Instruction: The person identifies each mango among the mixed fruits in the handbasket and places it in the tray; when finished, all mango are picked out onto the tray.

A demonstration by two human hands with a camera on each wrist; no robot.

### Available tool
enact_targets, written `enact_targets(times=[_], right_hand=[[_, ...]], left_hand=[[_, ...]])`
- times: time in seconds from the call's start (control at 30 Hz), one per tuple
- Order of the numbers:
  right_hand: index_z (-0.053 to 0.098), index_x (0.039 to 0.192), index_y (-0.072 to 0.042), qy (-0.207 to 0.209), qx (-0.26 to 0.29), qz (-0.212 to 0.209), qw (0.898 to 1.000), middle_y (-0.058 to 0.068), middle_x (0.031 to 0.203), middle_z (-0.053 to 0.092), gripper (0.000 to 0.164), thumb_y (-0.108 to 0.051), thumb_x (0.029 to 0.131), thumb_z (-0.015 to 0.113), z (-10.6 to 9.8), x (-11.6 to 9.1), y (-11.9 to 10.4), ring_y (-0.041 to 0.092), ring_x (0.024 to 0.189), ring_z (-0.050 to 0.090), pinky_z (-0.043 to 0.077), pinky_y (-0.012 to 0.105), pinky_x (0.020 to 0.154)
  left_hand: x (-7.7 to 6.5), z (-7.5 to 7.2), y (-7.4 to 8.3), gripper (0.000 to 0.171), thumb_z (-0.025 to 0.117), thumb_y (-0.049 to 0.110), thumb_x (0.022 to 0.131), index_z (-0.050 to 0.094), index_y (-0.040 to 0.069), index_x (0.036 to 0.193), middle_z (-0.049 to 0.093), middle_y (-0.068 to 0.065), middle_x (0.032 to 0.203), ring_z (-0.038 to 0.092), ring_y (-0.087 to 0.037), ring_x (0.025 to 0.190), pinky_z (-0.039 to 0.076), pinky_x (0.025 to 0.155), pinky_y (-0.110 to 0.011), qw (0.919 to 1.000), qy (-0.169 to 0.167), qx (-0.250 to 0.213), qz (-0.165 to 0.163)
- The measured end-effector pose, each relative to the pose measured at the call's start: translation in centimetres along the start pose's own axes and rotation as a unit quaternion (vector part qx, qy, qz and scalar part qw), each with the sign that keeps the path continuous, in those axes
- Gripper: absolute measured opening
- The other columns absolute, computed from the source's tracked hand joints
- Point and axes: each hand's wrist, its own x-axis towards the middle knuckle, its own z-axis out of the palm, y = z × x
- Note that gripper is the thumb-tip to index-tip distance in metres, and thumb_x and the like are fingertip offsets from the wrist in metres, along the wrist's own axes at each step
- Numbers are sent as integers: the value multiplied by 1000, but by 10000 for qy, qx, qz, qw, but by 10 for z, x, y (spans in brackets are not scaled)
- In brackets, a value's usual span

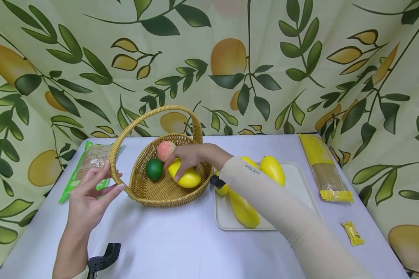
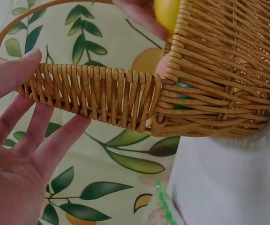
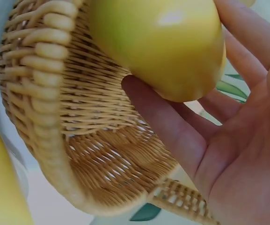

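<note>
My left hand (image 1: 87,203) pinches the arched handle (image 1: 116,153) of a wicker basket (image 1: 165,202) near its left base, thumb on one side and fingers on the other, as the left wrist view shows. Inside the basket, my right hand (image 1: 187,154) grips a yellow mango (image 1: 189,179) from above; the right wrist view has this mango (image 3: 172,51) between thumb and fingers, close to the woven rim (image 3: 46,93). A round pink fruit (image 1: 165,149) and a dark green round fruit (image 1: 154,170) lie beside it in the basket.
Right of the basket, a white tray (image 1: 298,180) bears several yellow fruits (image 1: 245,212), partly hidden under my right sleeve. A green-edged packet (image 1: 77,176) lies at left. A yellow packet (image 1: 322,166) and a small wrapped sweet (image 1: 352,233) lie at right. A patterned curtain hangs behind.
</note>
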Motion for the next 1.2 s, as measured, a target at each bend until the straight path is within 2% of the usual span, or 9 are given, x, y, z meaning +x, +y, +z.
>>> enact_targets(times=[0.13,0.33,0.5,0.67,0.83,0.97,1.07,1.2], right_hand=[[61,143,-20,203,-62,-274,9994,-3,153,56,57,-27,90,79,-7,-11,-2,18,146,43,39,37,124],[62,142,-26,401,-17,-447,9982,-4,154,53,53,-24,91,78,-16,-41,-3,17,145,43,41,35,121],[60,143,-29,495,53,-516,9974,-3,156,49,54,-25,92,75,-21,-71,-1,19,145,43,44,39,119],[58,145,-29,670,224,-514,9962,-1,164,40,56,-22,90,70,-24,-100,4,21,156,30,34,46,127],[58,146,-27,831,57,-463,9955,2,165,38,59,-18,88,65,-25,-125,10,25,158,25,28,54,130],[57,146,-27,882,21,-354,9955,4,167,34,59,-17,88,65,-26,-145,11,28,160,20,24,60,130],[58,145,-29,1018,27,-295,9944,4,168,33,58,-17,90,67,-26,-160,16,29,159,24,29,59,128],[57,145,-29,1193,62,-200,9926,4,167,35,56,-17,92,70,-24,-181,28,32,158,27,49,53,116]], left_hand=[[-1,1,1,72,70,-27,77,53,-3,143,61,13,108,66,1,107,60,83,-11,10000,51,35,6],[-3,4,0,77,70,-30,75,53,-2,144,61,16,111,65,2,108,59,84,-10,9993,168,263,194],[-6,9,3,84,70,-30,74,52,6,148,61,16,113,65,2,109,58,85,-8,9978,417,516,-48],[-9,12,3,87,71,-30,73,51,9,149,61,16,114,65,3,110,57,83,-5,9959,540,715,-146],[-10,12,4,85,70,-29,75,51,7,149,59,16,116,65,4,110,57,83,-5,9961,472,724,-158],[-10,10,3,85,69,-31,73,51,4,149,59,15,117,65,2,110,57,84,-6,9969,434,662,-27],[-10,9,1,84,69,-32,73,51,1,148,60,13,119,66,0,110,58,84,-8,9978,384,520,157],[-9,10,-1,81,68,-31,74,51,-1,147,60,10,121,67,-1,110,59,84,-9,9988,337,273,233]])
